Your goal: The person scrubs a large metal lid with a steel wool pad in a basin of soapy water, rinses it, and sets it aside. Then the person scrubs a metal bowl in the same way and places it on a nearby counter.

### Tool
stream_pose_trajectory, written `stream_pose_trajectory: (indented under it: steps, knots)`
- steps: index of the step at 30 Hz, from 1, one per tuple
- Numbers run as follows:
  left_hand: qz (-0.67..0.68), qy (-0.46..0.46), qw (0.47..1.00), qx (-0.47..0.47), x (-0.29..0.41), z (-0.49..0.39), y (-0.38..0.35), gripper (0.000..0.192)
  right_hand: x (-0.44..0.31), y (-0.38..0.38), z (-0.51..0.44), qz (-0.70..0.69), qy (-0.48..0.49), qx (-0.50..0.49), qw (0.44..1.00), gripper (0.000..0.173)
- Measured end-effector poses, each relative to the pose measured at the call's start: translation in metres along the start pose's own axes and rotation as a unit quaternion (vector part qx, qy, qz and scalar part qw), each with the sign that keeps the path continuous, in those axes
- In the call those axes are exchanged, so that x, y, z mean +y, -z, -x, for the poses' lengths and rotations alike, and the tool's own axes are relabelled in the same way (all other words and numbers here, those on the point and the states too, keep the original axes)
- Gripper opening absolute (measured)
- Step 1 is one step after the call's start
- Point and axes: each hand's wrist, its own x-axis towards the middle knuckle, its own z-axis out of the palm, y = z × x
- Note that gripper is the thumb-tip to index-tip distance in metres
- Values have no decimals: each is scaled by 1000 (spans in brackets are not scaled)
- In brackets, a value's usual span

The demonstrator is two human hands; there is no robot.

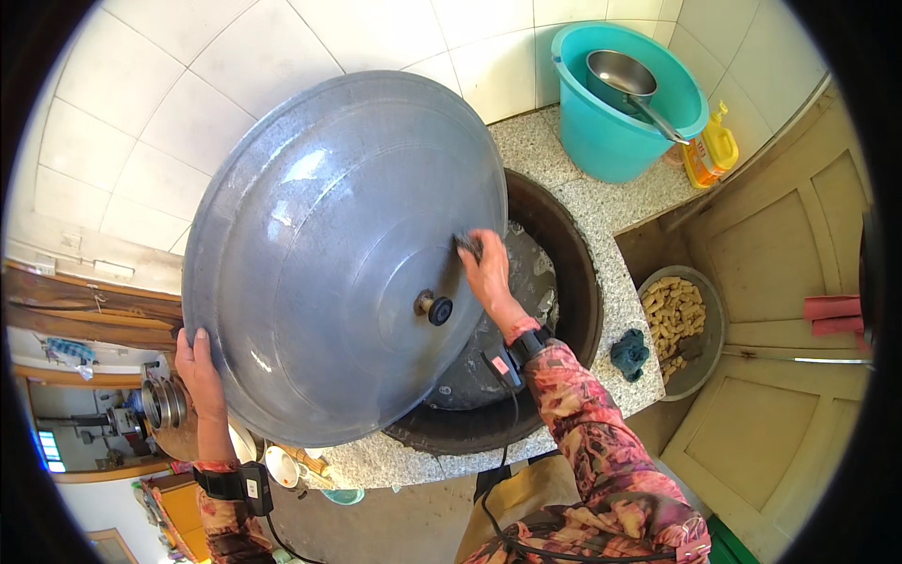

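A large domed metal lid with a black knob stands tilted over a big dark wok set into the counter. My left hand grips the lid's rim at its lower left. My right hand presses a dark scouring pad on the lid's face, up and right of the knob. Greyish, foamy water lies in the wok, partly hidden behind the lid and my right forearm. On the speckled counter, right of the wok, rests a crumpled dark teal cloth.
A turquoise bucket holding a metal pan stands at the back right, beside a yellow pump bottle. Beyond the counter's right edge is a basin of peanuts in shells. A white cup stands at the near left, with metal containers further left.
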Motion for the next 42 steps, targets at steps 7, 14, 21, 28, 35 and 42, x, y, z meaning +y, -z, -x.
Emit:
stream_pose_trajectory:
  steps: [7, 14, 21, 28, 35, 42]
  knots:
    - [21, -4, 1000, 1, 1, 4, 1, 30, 2, -13, -34, 40, 85, 29, 995, 20]
    - [27, -19, 999, -3, 3, 4, 0, 30, 29, -3, -19, 40, 15, -36, 998, 25]
    - [-4, -3, 1000, 22, 5, 4, -2, 27, -1, 5, -53, -25, -32, -57, 998, 21]
    - [22, 1, 1000, 9, 8, 7, -1, 20, 24, -5, -52, 41, 15, -55, 998, 15]
    - [4, -3, 1000, 23, 9, 7, -2, 26, 53, -2, -24, 94, -7, -59, 994, 19]
    - [9, -1, 1000, 10, 11, 6, -1, 25, 31, 6, -16, 37, 24, -75, 996, 27]
